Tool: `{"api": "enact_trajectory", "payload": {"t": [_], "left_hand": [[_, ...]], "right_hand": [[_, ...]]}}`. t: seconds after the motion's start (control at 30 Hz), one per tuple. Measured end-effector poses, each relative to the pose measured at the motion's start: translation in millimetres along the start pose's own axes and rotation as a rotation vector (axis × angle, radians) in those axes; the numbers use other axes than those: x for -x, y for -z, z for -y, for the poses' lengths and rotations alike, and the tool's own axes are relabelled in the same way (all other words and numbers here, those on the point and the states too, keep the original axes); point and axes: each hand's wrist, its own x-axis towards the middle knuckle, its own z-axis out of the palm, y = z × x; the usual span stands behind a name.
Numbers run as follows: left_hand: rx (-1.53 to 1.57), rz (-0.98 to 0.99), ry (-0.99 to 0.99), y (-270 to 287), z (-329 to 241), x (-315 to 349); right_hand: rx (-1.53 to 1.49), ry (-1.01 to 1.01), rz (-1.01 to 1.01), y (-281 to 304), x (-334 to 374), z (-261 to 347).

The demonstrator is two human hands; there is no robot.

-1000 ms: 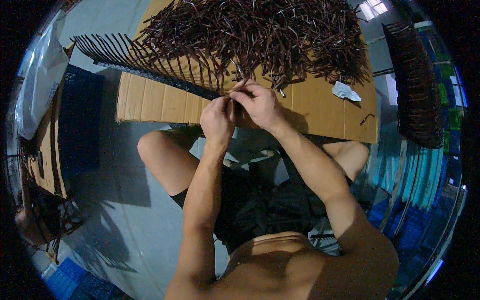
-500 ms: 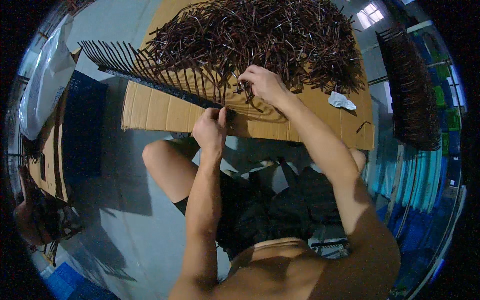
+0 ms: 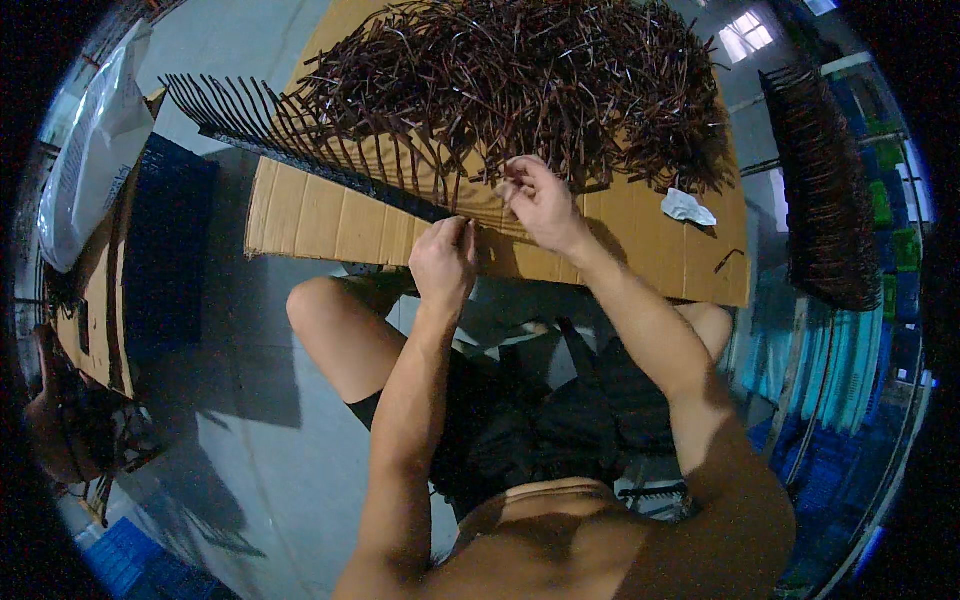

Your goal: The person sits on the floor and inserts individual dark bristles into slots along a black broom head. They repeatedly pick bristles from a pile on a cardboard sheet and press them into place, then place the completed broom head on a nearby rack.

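One dark strip (image 3: 370, 191) – its rods uncountable – is held across the left edge of one cardboard sheet (image 3: 665, 262), one end pinched by the left hand (image 3: 443, 262) near the near edge. The right hand (image 3: 545, 208) is curled nearby – whether anything is gripped cannot be told. One rod pile (image 3: 520, 90) is heaped toward the far edge; one white scrap (image 3: 688, 208) and one bent rod (image 3: 728, 263) are seen near the right edge.

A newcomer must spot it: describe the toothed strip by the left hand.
Find the big tan cardboard sheet. A long dark strip slants over its left side to the left hand. Unlike the tangled brown pile beyond, its rods stand in one row.
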Motion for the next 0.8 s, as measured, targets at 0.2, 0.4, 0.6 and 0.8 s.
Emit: {"api": "enact_trajectory", "payload": {"t": [0.2,0.4,0.6,0.8], "left_hand": [[-0.02,0.027,-0.008,0,0,0],[-0.037,0.029,-0.03,1,2,1],[-0.067,0.067,0.034,-2,3,3],[-0.097,0.063,0.039,-3,0,5]], "right_hand": [[-0.238,-0.19,0.012,-23,18,10],[-0.074,-0.089,-0.035,-30,23,7],[0.426,0.234,0.025,-30,23,31],[0.164,-0.081,0.166,-17,39,15]]}}
